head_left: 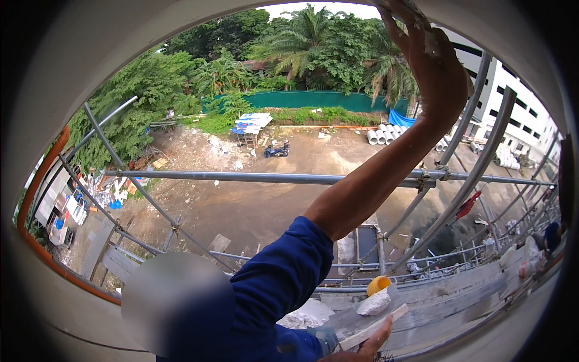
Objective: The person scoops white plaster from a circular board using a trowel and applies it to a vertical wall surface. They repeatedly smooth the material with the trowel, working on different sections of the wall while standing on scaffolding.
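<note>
My right arm, in a blue sleeve pushed up to the elbow, reaches up to the edge of the pale overhead surface (259,7). At that edge, my right hand (437,72) is smeared with white plaster, its fingers curled round something mostly hidden by the hand and the rim of the view. Low in front, my left hand (375,342) grips a flat plasterer's hawk (365,332) by its near side. A lump of white plaster (375,303) sits at the hawk's far side. Just beyond the lump lies a yellow container (379,285), tipped toward me.
A scaffold rail (259,177) crosses ahead, with slanting poles (482,163) at right. Planks (434,311) run along the lower right. White material (307,314) lies under my sleeve. A blurred patch (175,301) hides the lower left. Far below are a motorcycle (277,150) and concrete pipes (386,134).
</note>
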Tool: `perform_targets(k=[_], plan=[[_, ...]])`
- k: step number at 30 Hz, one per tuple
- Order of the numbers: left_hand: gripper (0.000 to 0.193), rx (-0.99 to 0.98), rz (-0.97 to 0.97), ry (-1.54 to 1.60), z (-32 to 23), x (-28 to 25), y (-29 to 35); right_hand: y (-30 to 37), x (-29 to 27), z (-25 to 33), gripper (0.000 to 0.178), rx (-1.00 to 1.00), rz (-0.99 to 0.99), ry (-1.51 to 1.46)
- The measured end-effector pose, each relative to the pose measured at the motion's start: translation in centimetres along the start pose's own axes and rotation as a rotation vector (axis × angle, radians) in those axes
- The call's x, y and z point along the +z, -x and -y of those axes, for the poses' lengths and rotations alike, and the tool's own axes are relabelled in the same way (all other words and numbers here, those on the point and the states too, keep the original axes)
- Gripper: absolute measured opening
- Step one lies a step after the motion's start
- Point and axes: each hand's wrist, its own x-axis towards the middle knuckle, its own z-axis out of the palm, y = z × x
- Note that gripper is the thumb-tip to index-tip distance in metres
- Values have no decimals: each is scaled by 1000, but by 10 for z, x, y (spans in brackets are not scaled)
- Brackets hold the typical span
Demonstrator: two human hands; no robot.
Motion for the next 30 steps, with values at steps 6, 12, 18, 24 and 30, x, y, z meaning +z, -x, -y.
perform_targets(k=[6,12,18,24,30], plan=[[55,-473,1054,309,-30,-145,69,8,48,49,59,13,135,-267],[67,-645,1718,233,-86,-340,69,17,151,67,45,283,413,-223],[69,-526,1680,-484,-67,-482,7,21,223,73,38,204,546,-117],[43,-585,136,-217,-52,-477,-177,0,221,61,48,185,514,-1],[41,-118,-35,53,-50,-483,-336,8,208,25,58,280,594,37]])
